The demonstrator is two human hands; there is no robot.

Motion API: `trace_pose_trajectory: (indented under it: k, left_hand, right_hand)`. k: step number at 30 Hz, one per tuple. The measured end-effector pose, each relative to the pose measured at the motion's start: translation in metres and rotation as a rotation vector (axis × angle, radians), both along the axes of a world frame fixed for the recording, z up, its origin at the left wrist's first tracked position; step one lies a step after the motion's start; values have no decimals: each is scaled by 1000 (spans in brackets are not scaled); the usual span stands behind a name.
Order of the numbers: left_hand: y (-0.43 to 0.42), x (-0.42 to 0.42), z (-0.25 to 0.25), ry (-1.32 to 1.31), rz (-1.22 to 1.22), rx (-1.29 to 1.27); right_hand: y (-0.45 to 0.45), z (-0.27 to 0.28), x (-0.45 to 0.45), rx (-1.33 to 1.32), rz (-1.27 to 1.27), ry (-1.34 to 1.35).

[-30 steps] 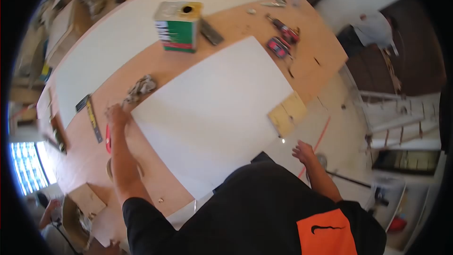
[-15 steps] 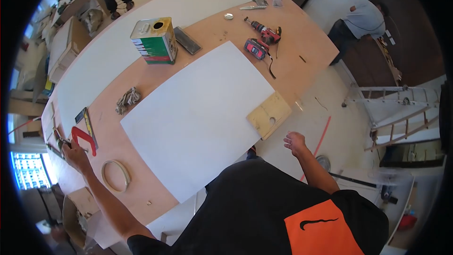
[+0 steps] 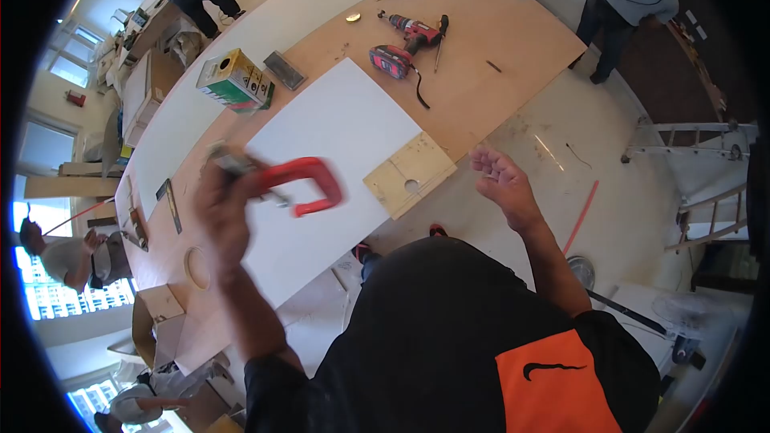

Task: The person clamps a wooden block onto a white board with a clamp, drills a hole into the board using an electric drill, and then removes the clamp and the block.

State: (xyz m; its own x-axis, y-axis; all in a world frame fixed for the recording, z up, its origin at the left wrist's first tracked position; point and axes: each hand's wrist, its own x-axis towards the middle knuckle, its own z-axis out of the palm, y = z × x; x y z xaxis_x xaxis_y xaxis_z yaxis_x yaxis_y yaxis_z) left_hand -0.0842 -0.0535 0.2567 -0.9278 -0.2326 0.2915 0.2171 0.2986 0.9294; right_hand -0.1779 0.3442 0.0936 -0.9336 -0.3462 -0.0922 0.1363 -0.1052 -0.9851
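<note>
Left hand [image 3: 223,212] grips red metal C-clamp [image 3: 327,180] over white rectangular sheet [image 3: 337,112], frame pointing toward right hand [image 3: 507,192]. Right hand empty, fingers loosely curled, nearer pale-yellow wooden board [image 3: 413,168]. Board between hands, long axis slanting up-right.

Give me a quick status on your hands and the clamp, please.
Left hand gripping clamp, raised. Right hand part-open, looks empty. Board on white sheet's right edge, may obstruct.
</note>
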Motion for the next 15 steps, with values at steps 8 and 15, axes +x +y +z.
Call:
trace_pose_trajectory:
  k: [8,15]
  left_hand:
    - [194,-100,-89,-151,-525,-203]
    - [231,-140,-176,-335,-740,-123]
  right_hand:
    - [53,17,-14,5,326,123]
    - [61,-48,-22,252,216,-31]
